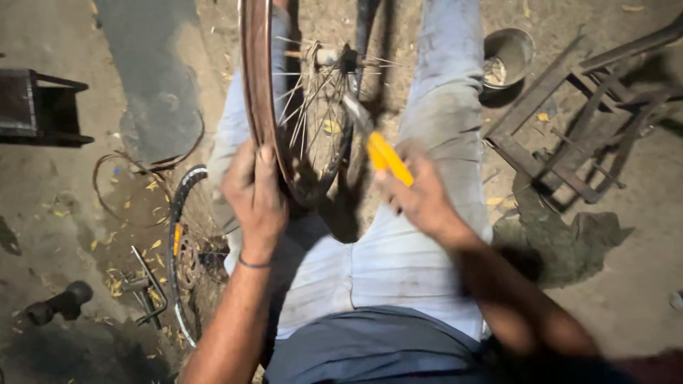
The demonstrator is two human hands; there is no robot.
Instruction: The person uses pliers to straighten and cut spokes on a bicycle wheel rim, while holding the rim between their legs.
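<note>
Over a dirt floor (640,235), the left hand (254,195) is gripping the upright wheel rim (257,85); the right hand (420,195), fingers pinching a yellow-handled tool (388,158), is angling it toward the spokes (313,114).

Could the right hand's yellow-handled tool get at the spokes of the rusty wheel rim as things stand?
Probably yes. The right hand holds the yellow-handled tool with its metal tip already pointing in among the spokes, and nothing sits between them. The left hand grips the rusty wheel rim on the other side, clear of the tool.
</note>
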